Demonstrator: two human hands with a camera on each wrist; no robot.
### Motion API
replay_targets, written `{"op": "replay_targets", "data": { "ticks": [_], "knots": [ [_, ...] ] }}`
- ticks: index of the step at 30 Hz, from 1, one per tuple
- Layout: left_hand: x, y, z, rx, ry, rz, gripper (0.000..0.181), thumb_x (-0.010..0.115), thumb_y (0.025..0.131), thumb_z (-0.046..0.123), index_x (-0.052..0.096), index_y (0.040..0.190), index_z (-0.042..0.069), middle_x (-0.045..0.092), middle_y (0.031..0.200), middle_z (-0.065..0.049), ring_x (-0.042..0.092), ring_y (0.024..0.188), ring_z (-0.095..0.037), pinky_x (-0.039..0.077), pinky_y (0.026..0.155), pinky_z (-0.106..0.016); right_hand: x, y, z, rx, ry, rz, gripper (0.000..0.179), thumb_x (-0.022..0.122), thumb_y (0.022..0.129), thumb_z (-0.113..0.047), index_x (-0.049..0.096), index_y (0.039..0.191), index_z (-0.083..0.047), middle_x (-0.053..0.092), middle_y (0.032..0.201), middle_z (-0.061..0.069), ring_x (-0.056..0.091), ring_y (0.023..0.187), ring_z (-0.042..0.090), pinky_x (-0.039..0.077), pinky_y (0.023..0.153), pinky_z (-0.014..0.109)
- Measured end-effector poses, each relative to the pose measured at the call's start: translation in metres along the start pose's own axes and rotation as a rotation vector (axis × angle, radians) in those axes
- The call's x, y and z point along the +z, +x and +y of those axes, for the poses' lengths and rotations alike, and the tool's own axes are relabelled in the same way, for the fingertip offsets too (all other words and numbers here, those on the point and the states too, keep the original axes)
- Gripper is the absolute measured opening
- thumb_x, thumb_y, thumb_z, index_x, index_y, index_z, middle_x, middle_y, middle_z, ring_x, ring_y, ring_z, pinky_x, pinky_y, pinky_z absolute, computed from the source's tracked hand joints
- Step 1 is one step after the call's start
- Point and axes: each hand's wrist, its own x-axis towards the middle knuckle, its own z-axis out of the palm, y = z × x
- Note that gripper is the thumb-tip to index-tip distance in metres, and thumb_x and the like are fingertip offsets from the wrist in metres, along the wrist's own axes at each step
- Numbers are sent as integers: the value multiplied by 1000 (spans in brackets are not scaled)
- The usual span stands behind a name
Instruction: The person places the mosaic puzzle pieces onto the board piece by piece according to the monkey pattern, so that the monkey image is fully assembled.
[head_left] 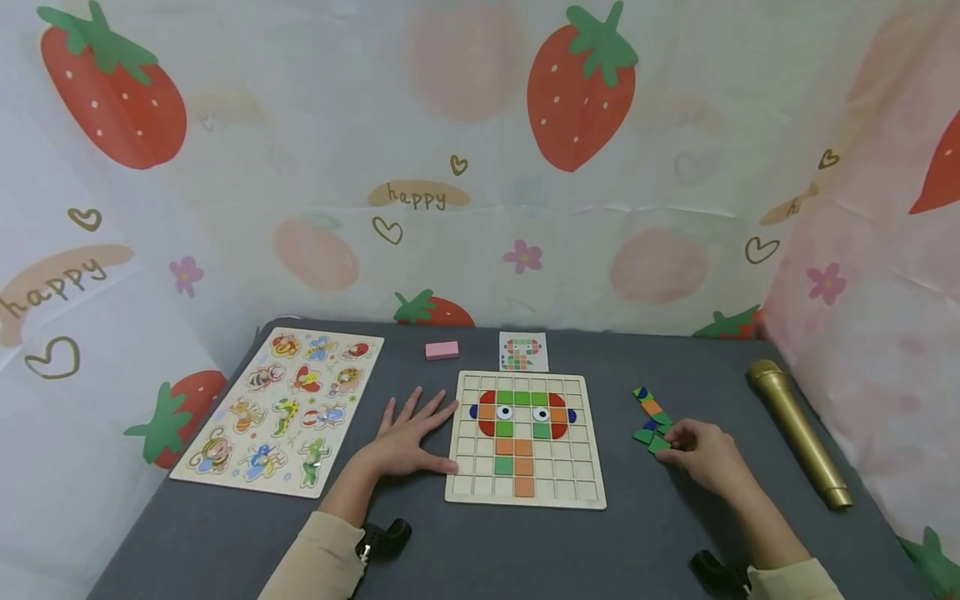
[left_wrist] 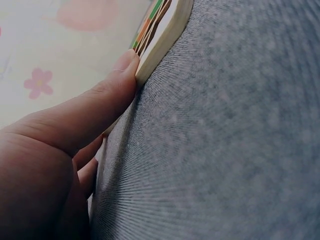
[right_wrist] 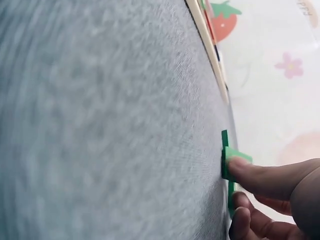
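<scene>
A square wooden grid board (head_left: 525, 502) lies mid-table, with red, green, orange and blue tiles and two eye tiles forming a picture. My left hand (head_left: 405, 446) is spread flat at its left side, thumb and a fingertip touching the edge. In the left wrist view the thumb (left_wrist: 110, 90) presses the board's pale side. To the right of the board, my right hand (head_left: 708, 457) pinches a green tile (head_left: 659, 444) between thumb and fingers, low beside a small cluster of green, blue and orange tiles (head_left: 651, 407). The same green tile (right_wrist: 239, 155) shows under the thumb in the right wrist view.
A small pattern card (head_left: 523, 352) lies behind the board, and a pink block (head_left: 442, 351) is left of the card. An insect picture board (head_left: 292, 490) occupies the table's left. At far right lies a gold cylinder (head_left: 801, 437). Strawberry-print cloth (head_left: 480, 275) hangs behind the grey tabletop (head_left: 540, 550).
</scene>
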Motion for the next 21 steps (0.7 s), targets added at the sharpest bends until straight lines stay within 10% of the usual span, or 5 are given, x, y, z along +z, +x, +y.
{"op": "replay_targets", "data": {
  "ticks": [21],
  "knots": [
    [0, 0, 0, -7, -2, -4, 106, 77, 76, 67, 25, 161, 32, 12, 171, 3, -10, 157, -32, -15, 120, -63, 24, 3, -63, -87, 103, 3, 17, 75, 92, -25, 72, 98, -9, 68, 84, 0, 59, 74, 14, 47, 63, 31]
  ]
}}
